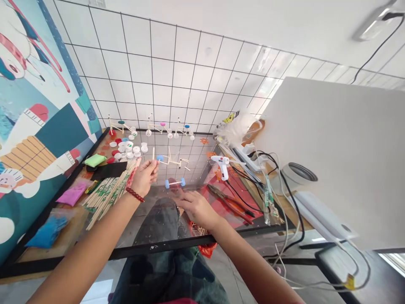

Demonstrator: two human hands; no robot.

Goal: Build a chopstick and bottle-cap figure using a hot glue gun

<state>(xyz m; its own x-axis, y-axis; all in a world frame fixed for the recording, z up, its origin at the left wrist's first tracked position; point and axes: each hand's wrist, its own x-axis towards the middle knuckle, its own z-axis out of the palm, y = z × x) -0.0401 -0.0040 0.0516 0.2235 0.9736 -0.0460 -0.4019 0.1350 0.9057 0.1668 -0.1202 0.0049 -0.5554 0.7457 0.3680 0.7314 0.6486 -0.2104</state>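
My left hand (145, 178), with a beaded bracelet at the wrist, is pinched closed at a blue bottle cap (160, 158). A short pale stick (153, 153) rises just behind its fingers; whether they grip it too I cannot tell. Beside the cap lies a small frame of joined sticks (172, 161). Nearer to me, a stick axle (175, 183) joins two blue caps. My right hand (198, 207) rests low over the glass tabletop, fingers stretched out, just below the axle, holding nothing visible.
Bundled wooden sticks (109, 190), white and red caps (128, 148) and coloured clay packets (74, 192) lie left. Several stick-and-cap models (163, 128) line the back. Right are a white glue gun (222, 164), pliers (228, 200) and trailing cables (284, 181).
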